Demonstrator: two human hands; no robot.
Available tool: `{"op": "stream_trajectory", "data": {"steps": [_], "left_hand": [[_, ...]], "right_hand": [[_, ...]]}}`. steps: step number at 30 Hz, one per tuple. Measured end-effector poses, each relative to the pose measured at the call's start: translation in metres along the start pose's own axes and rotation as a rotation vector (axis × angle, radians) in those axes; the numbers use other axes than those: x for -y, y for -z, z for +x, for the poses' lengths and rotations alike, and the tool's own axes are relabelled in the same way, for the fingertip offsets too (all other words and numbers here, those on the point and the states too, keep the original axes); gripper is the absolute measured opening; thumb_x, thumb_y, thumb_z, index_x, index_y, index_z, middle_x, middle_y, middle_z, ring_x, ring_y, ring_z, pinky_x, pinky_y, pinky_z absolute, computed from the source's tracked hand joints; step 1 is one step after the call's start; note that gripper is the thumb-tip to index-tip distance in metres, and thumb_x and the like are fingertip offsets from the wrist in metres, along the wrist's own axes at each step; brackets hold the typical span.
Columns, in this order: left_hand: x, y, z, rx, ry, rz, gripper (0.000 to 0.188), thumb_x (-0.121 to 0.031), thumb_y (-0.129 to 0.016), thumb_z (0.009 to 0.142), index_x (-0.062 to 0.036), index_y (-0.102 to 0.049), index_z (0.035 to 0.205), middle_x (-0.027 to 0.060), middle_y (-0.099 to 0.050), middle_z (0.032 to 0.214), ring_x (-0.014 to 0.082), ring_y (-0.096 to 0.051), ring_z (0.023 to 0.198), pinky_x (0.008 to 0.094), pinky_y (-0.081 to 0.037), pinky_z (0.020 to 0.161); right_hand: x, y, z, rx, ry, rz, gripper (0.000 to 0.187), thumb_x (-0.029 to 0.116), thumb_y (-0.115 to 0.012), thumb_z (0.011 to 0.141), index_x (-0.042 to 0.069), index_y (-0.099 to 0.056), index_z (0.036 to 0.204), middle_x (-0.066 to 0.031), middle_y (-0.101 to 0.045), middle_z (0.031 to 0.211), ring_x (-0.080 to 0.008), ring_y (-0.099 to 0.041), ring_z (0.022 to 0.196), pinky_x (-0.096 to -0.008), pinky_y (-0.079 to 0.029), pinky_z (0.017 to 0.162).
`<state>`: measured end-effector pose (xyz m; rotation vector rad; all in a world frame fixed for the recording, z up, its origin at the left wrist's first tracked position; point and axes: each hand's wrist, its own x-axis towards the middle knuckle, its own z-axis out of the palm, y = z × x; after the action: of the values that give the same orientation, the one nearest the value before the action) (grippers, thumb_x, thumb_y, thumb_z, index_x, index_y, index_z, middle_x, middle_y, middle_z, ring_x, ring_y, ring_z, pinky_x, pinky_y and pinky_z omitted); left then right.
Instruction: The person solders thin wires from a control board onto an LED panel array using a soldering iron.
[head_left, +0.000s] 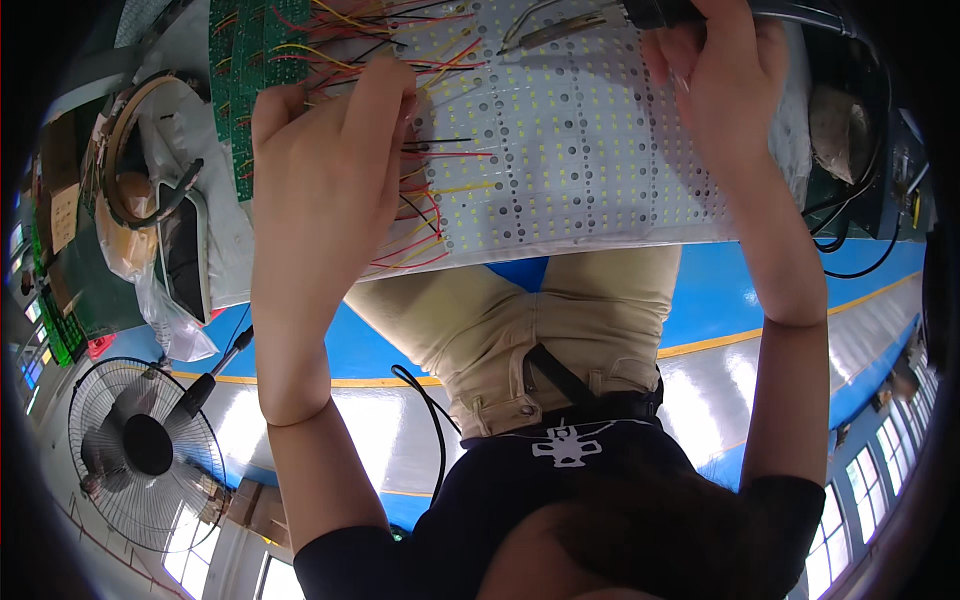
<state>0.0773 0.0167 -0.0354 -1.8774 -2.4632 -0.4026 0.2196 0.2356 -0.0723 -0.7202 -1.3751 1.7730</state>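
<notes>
A soldering iron [565, 32] with a thin bent metal tube beside its tip lies in the grip of my right hand [728, 85]. Its tip hangs over a white LED panel [600, 150] dotted with small yellow chips and round holes. My left hand [325, 165] is closed in a pinch among thin red, black and yellow wires [425, 215]. The wire at its fingertips is mostly hidden by the fingers. These wires run between the panel and green circuit boards [232, 110] at the left.
Left of the work lie a round ring-shaped frame [125, 150], a plastic bag [180, 325] and a dark flat device [183, 250]. A standing fan [148, 445] is at the lower left. Black cables [865, 190] hang at the right, near a clear plastic-wrapped item [838, 130].
</notes>
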Motion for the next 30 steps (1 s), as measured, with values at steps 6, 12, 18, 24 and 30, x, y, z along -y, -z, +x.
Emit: {"op": "stream_trajectory", "data": {"steps": [6,12,18,24,30], "left_hand": [[-0.02,-0.01,-0.008,-0.137,0.139,0.06,0.012,-0.006,-0.064,0.094,-0.0135,-0.057,0.101,-0.0001,-0.066,0.077,0.0211,-0.061,0.064,0.0373,-0.034,0.078],[-0.024,-0.03,-0.011,-0.331,0.169,-0.074,0.013,-0.006,-0.066,0.094,-0.0125,-0.06,0.104,-0.0018,-0.068,0.08,0.0189,-0.057,0.062,0.036,-0.032,0.078],[-0.026,-0.039,-0.01,-0.425,0.229,-0.268,0.009,-0.007,-0.066,0.095,-0.0098,-0.062,0.103,-0.0009,-0.067,0.073,0.0178,-0.055,0.059,0.0348,-0.032,0.078],[-0.031,-0.03,-0.009,-0.26,0.343,-0.201,0.004,-0.01,-0.069,0.095,-0.0087,-0.068,0.099,0.0015,-0.07,0.079,0.0134,-0.058,0.07,0.0308,-0.038,0.087],[-0.033,-0.033,-0.006,-0.281,0.307,-0.148,0.005,-0.012,-0.072,0.094,-0.0099,-0.067,0.094,-0.0005,-0.068,0.072,0.013,-0.056,0.065,0.0301,-0.038,0.087]], "right_hand": [[0.006,-0.001,-0.003,0.093,0.036,0.026,0.025,0.016,-0.062,0.1,0.01,-0.048,0.08,0.0007,-0.042,0.047,-0.0104,-0.035,0.033,-0.0281,-0.037,0.034],[0.017,-0.01,-0.009,-0.026,-0.057,-0.008,0.023,0.017,-0.06,0.101,0.009,-0.049,0.082,0.0003,-0.041,0.046,-0.0107,-0.033,0.032,-0.0276,-0.036,0.034],[0.003,-0.005,-0.004,0.05,0.06,-0.028,0.024,0.018,-0.058,0.102,0.008,-0.05,0.082,0.0001,-0.041,0.046,-0.0112,-0.034,0.032,-0.0282,-0.036,0.034],[0.014,-0.013,-0.009,-0.001,0.016,-0.038,0.026,0.019,-0.059,0.101,0.008,-0.05,0.08,0.0,-0.04,0.045,-0.0118,-0.033,0.031,-0.0284,-0.036,0.033],[-0.012,-0.002,0.001,0.279,-0.205,1.019,0.027,0.018,-0.059,0.101,0.008,-0.048,0.078,-0.0001,-0.04,0.045,-0.0112,-0.033,0.031,-0.0281,-0.036,0.032]]}}
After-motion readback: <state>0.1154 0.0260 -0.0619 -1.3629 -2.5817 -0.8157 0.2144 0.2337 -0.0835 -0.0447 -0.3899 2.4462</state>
